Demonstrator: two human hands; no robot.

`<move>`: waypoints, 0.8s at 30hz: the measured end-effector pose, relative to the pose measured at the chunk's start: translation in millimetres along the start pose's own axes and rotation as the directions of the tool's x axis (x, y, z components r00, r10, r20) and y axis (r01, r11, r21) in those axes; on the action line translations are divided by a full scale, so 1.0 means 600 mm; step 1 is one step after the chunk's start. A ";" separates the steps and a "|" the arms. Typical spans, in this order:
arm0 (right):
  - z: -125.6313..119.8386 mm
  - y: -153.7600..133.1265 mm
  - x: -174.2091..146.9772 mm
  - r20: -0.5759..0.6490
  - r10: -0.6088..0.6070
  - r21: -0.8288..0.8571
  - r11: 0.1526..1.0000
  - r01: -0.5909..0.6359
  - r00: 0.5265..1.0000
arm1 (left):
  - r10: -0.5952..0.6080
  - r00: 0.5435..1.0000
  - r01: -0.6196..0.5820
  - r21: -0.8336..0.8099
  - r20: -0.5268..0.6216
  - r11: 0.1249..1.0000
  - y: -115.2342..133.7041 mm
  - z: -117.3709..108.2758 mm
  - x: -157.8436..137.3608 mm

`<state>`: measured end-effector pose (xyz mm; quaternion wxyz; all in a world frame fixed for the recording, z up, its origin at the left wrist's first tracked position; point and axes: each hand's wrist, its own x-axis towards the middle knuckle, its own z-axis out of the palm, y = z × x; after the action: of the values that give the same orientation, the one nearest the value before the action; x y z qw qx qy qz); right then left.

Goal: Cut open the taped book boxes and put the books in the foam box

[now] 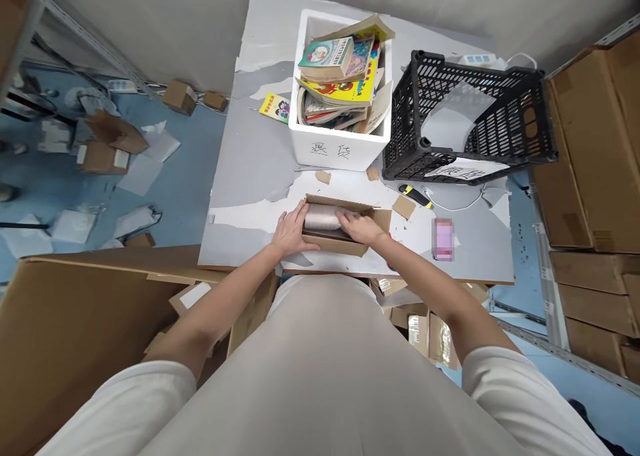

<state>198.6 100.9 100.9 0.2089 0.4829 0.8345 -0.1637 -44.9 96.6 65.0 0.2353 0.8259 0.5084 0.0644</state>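
Observation:
A small open cardboard box (340,244) lies on the table near its front edge, with an end flap spread to the right. Inside it rests a pale cylinder that looks wrapped in clear film (321,217). My left hand (293,233) grips the box's left end, thumb along the near side and fingers at the far corner. Reaching in from the right, my right hand (361,228) has its fingers on the right part of the cylinder; its fingertips are partly hidden. A black-and-yellow box cutter (416,196) lies behind and to the right of the box.
A white foam box (340,151) full of books stands at the back, beside a black plastic crate (470,157) holding white sheets. A pink blurred object (443,239) lies on the right. Cardboard scraps (404,207) dot the table (240,176). A big carton (65,329) stands at left.

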 end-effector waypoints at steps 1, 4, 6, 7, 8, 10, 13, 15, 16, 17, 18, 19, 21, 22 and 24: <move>-0.005 0.005 0.000 -0.012 0.045 -0.006 0.999 -0.045 0.999 | 0.002 1.000 -0.002 -0.023 -0.012 1.000 -0.002 0.002 0.001; -0.016 0.021 0.005 -0.001 0.089 -0.022 0.996 -0.089 0.996 | 0.009 0.999 -0.014 -0.099 -0.047 0.995 -0.007 0.007 0.007; -0.020 0.028 0.010 0.001 0.026 -0.049 0.998 -0.026 1.000 | 0.013 0.998 -0.022 -0.139 -0.062 0.990 -0.009 0.009 0.011; -0.021 0.030 0.012 0.003 -0.022 -0.066 0.998 0.022 1.000 | 0.015 0.998 -0.024 -0.151 -0.064 0.988 -0.010 0.010 0.013; -0.022 0.030 0.015 0.008 -0.071 -0.081 0.994 0.072 0.997 | 0.015 0.998 -0.025 -0.159 -0.063 0.987 -0.010 0.010 0.014; -0.026 0.029 0.021 0.026 -0.133 -0.106 0.985 0.135 0.991 | 0.013 0.998 -0.022 -0.163 -0.057 0.986 -0.009 0.009 0.015; -0.040 0.023 0.024 0.034 -0.081 -0.124 0.989 0.084 0.996 | -0.032 0.998 0.024 -0.154 -0.046 0.988 -0.002 0.006 0.013; -0.055 0.018 0.015 -0.003 -0.013 -0.118 0.993 0.012 1.000 | -0.101 0.994 0.094 -0.147 -0.043 0.985 0.006 0.003 0.011; -0.063 0.017 0.006 -0.035 0.009 -0.110 0.994 -0.013 0.999 | -0.140 0.989 0.133 -0.143 -0.042 0.981 0.011 0.001 0.011; -0.072 0.016 -0.007 -0.074 0.019 -0.100 0.995 -0.026 0.997 | -0.176 0.984 0.169 -0.138 -0.040 0.976 0.017 -0.002 0.011; -0.082 0.016 -0.024 -0.119 0.023 -0.089 0.995 -0.034 0.993 | -0.206 0.978 0.200 -0.134 -0.038 0.971 0.022 -0.005 0.013; -0.091 0.018 -0.044 -0.168 0.026 -0.079 0.996 -0.040 0.985 | -0.230 0.973 0.224 -0.130 -0.033 0.966 0.027 -0.009 0.017; -0.111 0.023 -0.093 -0.280 0.016 -0.069 0.997 -0.037 0.960 | -0.265 0.964 0.261 -0.127 -0.014 0.957 0.037 -0.019 0.032; -0.121 0.027 -0.120 -0.352 0.005 -0.068 0.997 -0.031 0.936 | -0.284 0.959 0.281 -0.129 -0.007 0.951 0.041 -0.024 0.042; -0.137 0.031 -0.174 -0.523 -0.038 -0.082 0.997 -0.005 0.852 | -0.338 0.941 0.335 -0.140 -0.001 0.932 0.050 -0.036 0.068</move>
<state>245.7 71.9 223.1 -0.0085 0.4933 0.8698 0.0056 -8.5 127.9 92.3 0.2927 0.7077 0.6394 0.0683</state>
